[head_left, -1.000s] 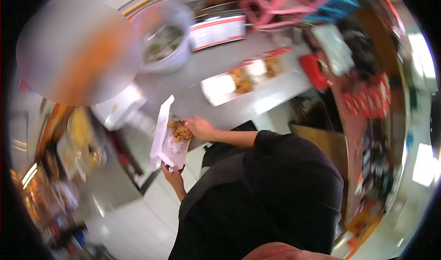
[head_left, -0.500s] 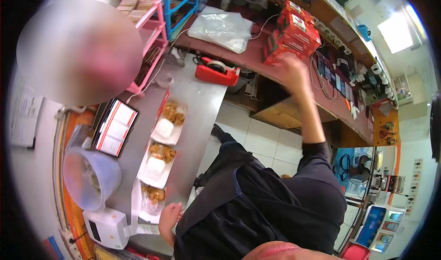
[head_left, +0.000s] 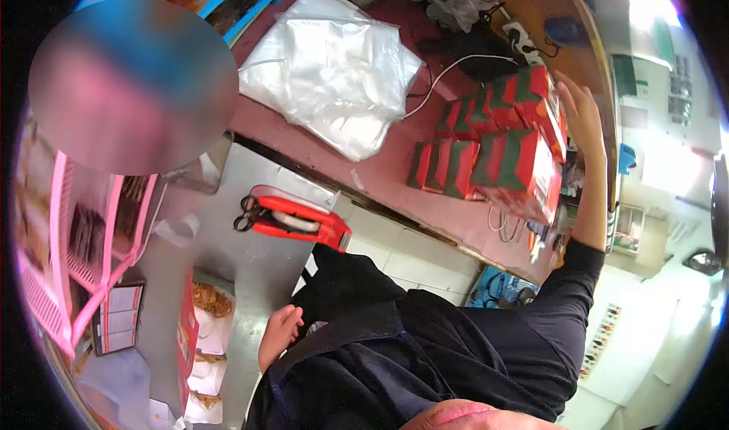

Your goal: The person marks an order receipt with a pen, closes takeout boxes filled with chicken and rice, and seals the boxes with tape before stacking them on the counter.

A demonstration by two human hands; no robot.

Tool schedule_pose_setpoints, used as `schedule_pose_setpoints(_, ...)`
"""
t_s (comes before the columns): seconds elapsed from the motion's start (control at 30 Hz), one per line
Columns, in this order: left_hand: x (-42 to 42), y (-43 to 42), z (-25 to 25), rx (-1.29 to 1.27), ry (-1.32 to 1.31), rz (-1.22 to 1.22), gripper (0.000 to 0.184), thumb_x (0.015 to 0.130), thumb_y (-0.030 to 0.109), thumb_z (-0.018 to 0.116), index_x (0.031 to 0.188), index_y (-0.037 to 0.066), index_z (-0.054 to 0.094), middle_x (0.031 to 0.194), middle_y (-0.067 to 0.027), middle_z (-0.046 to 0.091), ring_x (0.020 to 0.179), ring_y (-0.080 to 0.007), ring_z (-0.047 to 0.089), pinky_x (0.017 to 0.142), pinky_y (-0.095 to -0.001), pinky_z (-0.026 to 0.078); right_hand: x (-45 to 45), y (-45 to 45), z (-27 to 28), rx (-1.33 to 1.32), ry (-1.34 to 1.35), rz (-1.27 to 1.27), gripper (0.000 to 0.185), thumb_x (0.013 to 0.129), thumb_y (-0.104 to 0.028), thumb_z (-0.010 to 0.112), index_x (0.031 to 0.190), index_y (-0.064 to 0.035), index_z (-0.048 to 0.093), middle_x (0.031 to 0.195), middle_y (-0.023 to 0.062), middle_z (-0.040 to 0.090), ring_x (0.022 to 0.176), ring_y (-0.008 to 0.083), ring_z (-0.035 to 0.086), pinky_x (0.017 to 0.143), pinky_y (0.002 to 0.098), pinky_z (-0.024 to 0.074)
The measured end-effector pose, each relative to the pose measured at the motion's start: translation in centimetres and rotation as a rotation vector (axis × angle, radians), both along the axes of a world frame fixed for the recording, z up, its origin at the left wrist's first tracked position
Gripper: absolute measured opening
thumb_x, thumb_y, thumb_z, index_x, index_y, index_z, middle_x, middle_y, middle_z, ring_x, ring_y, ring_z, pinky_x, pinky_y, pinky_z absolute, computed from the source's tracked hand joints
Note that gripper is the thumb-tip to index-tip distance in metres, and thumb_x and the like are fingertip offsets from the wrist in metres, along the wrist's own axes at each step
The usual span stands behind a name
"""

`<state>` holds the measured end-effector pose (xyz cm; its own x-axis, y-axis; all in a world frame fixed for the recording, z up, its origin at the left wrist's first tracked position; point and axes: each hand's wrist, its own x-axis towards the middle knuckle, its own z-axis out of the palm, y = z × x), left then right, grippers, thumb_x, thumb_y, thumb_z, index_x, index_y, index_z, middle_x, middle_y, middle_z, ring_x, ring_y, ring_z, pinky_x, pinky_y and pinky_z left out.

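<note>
My right hand (head_left: 582,118) reaches to the far side of a stack of folded red and green cardboard food boxes (head_left: 516,164). Its fingers are stretched out beside the upper boxes; whether they touch cannot be made out. My left hand (head_left: 281,335) hovers by my apron, over the edge of the metal table (head_left: 262,274), with fingers loosely curled and nothing visible in them. Left of it stand open food boxes (head_left: 185,346) in a row, holding fried pieces (head_left: 212,301) and white wrapped portions.
A red tape dispenser (head_left: 296,223) and black scissors (head_left: 244,216) lie at the table's corner. Clear plastic bags (head_left: 330,73) cover part of the reddish counter (head_left: 402,179). A pink rack (head_left: 99,293) and a dark-framed printed sheet (head_left: 119,317) are at left.
The view has shifted toward the counter, so the box stack looks nearer. My right hand has moved from the stack's near side to its far right side. My left hand stays low and empty.
</note>
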<state>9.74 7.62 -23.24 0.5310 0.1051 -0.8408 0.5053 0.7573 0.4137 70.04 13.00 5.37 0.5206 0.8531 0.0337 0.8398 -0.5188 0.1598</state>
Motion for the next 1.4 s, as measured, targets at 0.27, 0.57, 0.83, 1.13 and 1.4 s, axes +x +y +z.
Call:
schedule_pose_setpoints(0.27, 4.9, 2.8, 0.5, -0.114, 0.062, 0.051, 0.036, 0.096, 0.038, 0.052, 0.078, 0.007, 0.054, 0.056, 0.0016, 0.044, 0.05, -0.0069, 0.041, 0.048, -0.023, 0.032, 1.1, 8.9, -5.0, -0.66, 0.064, 0.495, 0.044, 0.098, -0.041, 0.04, 0.135, -0.0191, 0.05, 0.114, 0.0159, 0.062, 0.114, 0.0331, 0.053, 0.106, 0.0529, 0.0284)
schedule_pose_setpoints(0.57, 8.4, 3.4, 1.8, -0.176, 0.175, 0.075, 0.035, 0.094, 0.039, 0.054, 0.082, 0.007, 0.055, 0.068, 0.0003, 0.044, 0.065, -0.0092, 0.041, 0.06, -0.0241, 0.033, 0.4, 15.1, -12.9, -1.529, 0.335, 0.406, 0.054, 0.096, -0.044, 0.04, 0.142, -0.0163, 0.04, 0.127, 0.0198, 0.055, 0.122, 0.0349, 0.049, 0.109, 0.0502, 0.0276)
schedule_pose_setpoints(0.83, 7.3, 0.5, 0.5, -0.127, 0.276, 0.206, 0.033, 0.093, 0.037, 0.057, 0.082, 0.006, 0.057, 0.071, 0.0008, 0.046, 0.067, -0.0094, 0.041, 0.062, -0.0238, 0.033, 3.1, 15.0, -20.9, -1.824, 0.545, 0.385, 0.063, 0.096, -0.043, 0.041, 0.144, -0.0039, 0.031, 0.143, 0.0228, 0.039, 0.132, 0.0371, 0.038, 0.11, 0.0411, 0.0294)
schedule_pose_setpoints(1.13, 4.6, -2.6, -0.3, -0.143, 0.312, 0.387, 0.034, 0.092, 0.038, 0.058, 0.085, 0.005, 0.058, 0.07, -0.0004, 0.049, 0.063, -0.0093, 0.044, 0.061, -0.0244, 0.036, 2.1, 14.0, -24.3, -1.785, 0.384, 0.424, 0.052, 0.093, -0.034, 0.045, 0.135, -0.003, 0.045, 0.138, 0.0195, 0.045, 0.126, 0.0346, 0.043, 0.104, 0.043, 0.0351)
schedule_pose_setpoints(1.4, 1.7, -0.8, 0.9, 0.142, 0.361, 0.309, 0.035, 0.095, 0.035, 0.052, 0.08, 0.003, 0.05, 0.07, -0.0046, 0.054, 0.055, -0.0102, 0.048, 0.051, -0.0254, 0.041, -9.7, 11.9, -7.1, -1.668, 0.417, 0.581, 0.043, 0.085, -0.035, 0.058, 0.122, -0.0154, 0.059, 0.099, 0.0141, 0.068, 0.095, 0.0321, 0.063, 0.08, 0.0447, 0.0482)
